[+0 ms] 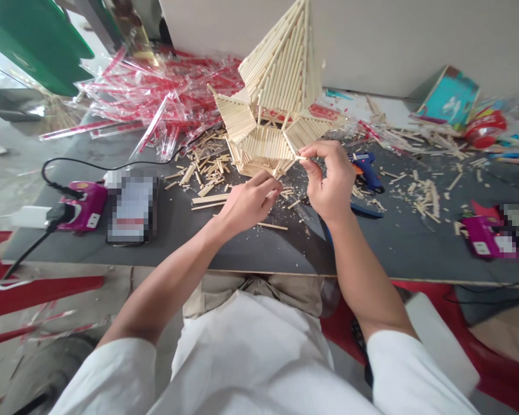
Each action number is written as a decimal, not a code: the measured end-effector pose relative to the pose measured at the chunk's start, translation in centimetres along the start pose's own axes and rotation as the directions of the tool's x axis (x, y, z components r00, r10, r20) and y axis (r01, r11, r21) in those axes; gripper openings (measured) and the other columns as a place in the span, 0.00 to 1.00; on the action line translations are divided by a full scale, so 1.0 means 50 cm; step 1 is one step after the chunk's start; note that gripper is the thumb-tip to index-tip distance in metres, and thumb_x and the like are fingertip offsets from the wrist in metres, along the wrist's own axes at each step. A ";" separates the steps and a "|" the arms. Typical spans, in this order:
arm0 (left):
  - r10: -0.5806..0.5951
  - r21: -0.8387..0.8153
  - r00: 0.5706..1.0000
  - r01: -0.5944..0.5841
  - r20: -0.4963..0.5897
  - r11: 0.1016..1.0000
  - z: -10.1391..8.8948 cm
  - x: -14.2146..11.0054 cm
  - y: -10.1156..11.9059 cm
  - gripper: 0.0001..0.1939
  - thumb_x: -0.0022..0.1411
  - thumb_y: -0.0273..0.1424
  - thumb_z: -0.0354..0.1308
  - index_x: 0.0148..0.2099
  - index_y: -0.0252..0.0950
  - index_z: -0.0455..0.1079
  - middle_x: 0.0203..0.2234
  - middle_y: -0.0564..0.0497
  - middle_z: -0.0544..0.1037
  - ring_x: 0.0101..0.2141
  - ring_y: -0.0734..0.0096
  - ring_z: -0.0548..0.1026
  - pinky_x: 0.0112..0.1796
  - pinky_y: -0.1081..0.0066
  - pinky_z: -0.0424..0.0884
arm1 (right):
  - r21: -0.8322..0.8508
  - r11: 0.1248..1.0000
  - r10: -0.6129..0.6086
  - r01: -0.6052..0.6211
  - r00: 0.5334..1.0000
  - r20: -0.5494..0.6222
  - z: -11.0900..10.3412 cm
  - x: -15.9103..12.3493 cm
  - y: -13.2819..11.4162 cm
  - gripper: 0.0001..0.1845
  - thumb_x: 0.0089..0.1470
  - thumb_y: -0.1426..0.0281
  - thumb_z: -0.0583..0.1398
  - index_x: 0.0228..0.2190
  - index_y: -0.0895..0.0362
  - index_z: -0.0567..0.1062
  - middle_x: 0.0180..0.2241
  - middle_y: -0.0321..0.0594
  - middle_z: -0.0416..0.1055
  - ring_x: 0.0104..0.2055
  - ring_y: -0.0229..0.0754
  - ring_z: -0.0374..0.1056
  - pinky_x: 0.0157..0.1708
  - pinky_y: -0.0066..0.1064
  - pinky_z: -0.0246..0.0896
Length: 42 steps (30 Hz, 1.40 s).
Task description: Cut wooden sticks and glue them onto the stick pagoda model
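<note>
A model pagoda (266, 138) built from thin wooden sticks stands on the dark table, with a tall pointed roof above flared lower roof panels. My right hand (331, 178) is at its front right corner. Thumb and forefinger pinch a short wooden stick (301, 158) there, its tip touching the lower roof's corner. Just below the model's front edge is my left hand (253, 199), fingers curled together; whatever they may hold is hidden. Loose sticks (211, 199) lie beside the left hand, and a blue glue gun (367, 170) lies right of the right hand.
Red-and-clear plastic wrappers (168, 104) heap at the back left. Cut stick pieces (207, 164) are scattered around the model. A phone (132, 207) and a purple power socket (84, 204) with cables lie at left. Another purple socket (486, 236) sits at right.
</note>
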<state>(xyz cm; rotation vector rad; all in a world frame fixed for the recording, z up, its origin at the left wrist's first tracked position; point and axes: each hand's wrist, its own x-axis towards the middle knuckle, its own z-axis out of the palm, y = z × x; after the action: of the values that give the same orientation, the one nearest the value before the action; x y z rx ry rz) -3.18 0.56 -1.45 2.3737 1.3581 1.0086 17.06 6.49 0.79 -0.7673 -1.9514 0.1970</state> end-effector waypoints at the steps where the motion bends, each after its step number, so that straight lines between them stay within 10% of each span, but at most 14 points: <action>1: -0.001 -0.002 1.000 0.001 0.002 1.000 0.000 0.000 0.000 0.10 0.73 0.28 0.51 0.47 0.38 0.75 0.42 0.47 0.77 0.29 0.77 0.74 0.26 0.71 0.65 | -0.002 1.000 -0.002 0.002 1.000 0.000 0.000 0.000 0.000 0.10 0.70 0.60 0.54 0.44 0.49 0.72 0.44 0.41 0.74 0.51 0.44 0.72 0.54 0.42 0.69; 33: -0.098 -0.091 0.994 0.094 -0.041 0.991 -0.003 0.002 0.000 0.21 0.72 0.29 0.54 0.65 0.40 0.61 0.44 0.50 0.78 0.26 0.81 0.74 0.30 0.73 0.70 | 0.120 0.946 0.302 -0.301 0.953 0.015 0.004 -0.037 0.066 0.25 0.64 0.55 0.61 0.59 0.47 0.67 0.49 0.45 0.73 0.38 0.43 0.75 0.38 0.40 0.78; 42: -0.203 0.022 0.949 0.215 -0.241 0.976 0.006 0.008 -0.021 0.16 0.69 0.28 0.56 0.58 0.39 0.65 0.49 0.46 0.74 0.32 0.77 0.76 0.32 0.71 0.72 | 0.228 0.889 0.388 -0.398 0.917 0.091 0.006 -0.041 0.071 0.30 0.64 0.57 0.61 0.65 0.45 0.65 0.58 0.47 0.71 0.40 0.46 0.77 0.30 0.39 0.80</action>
<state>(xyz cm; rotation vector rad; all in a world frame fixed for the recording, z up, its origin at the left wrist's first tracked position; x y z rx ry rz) -3.54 1.52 -2.02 2.1353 1.6943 1.2402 18.97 8.13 -2.45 -0.9935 -1.7491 0.6909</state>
